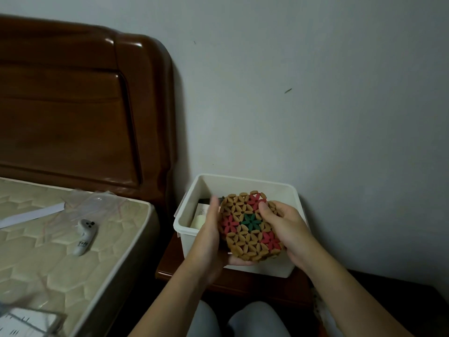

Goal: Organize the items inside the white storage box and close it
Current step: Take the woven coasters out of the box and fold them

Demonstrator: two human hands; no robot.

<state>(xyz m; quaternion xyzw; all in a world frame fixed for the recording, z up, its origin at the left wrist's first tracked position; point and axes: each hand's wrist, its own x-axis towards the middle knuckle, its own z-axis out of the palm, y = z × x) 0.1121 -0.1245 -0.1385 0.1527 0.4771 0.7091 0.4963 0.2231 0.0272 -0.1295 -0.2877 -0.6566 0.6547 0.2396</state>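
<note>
Above open white plastic storage box [243, 261], both hands holding round tan beaded mat [250, 227]: left hand [209, 237] cupping left edge, right hand [281, 224] pinching right rim. Probably light, floppy; supporting opposite edges looking wise.

Two bare forearms enter from bottom of frame, no sleeves visible up to the frame edge. Left hand [211, 235] and right hand [286, 229] both bare: no gloves, rings, watch or wristbands seen. Fingernails short where visible on the right thumb; left fingertips motion-blurred, detail unclear. Light grey-blue trousers [239, 319] cover both knees at bottom centre, plain fabric, no pattern or markings; the two legs sit side by side with a dark gap between.
</note>
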